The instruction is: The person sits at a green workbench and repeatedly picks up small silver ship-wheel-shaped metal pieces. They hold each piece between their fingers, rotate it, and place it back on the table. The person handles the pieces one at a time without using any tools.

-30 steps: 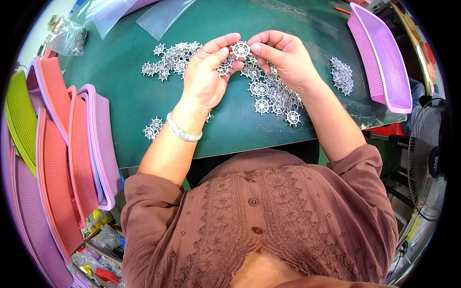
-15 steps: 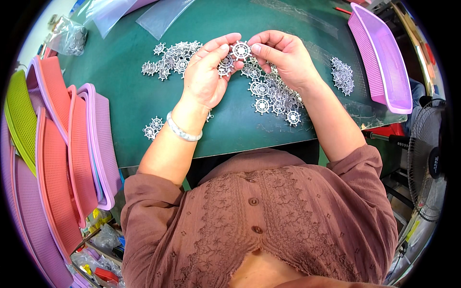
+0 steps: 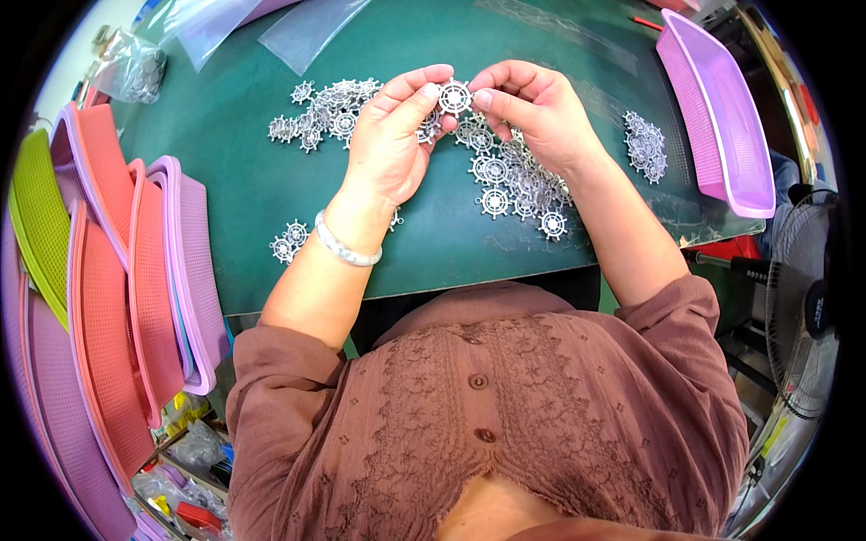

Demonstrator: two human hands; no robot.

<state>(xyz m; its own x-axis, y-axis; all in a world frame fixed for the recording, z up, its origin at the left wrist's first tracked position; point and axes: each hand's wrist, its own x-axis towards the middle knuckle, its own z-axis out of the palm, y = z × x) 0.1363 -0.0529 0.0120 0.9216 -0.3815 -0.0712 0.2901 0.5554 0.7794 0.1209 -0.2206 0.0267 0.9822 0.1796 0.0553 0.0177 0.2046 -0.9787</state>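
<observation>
Head view. Held item: one ship's-wheel charm, silver-grey, metallic in look, openwork; round hub, ring and radiating spokes with knobbed ends. Being round, it has no clear long axis; its flat face is turned up toward the camera. Position: raised between the two hands, over the far half of the table.

Left hand: thumb and forefinger pinching the charm's left edge; a second charm of the same pattern lies within the curl of its fingers. Pale, marbled, smooth bangle around the wrist.

Right hand: thumb and forefinger pinching the right edge of the same charm, remaining fingers bent.

Loose stock, like charms, overlapping and turned various ways: left pile, beyond the left hand; right pile, under and before the right hand; small cluster, well to the right; few pieces, near the left forearm.

Surroundings: table, green, smooth-topped; purple basket, ribbed plastic, oblong; clear plastic sheet, limp; nested coral baskets, perforated; brown shirt, embroidered, buttoned.
</observation>
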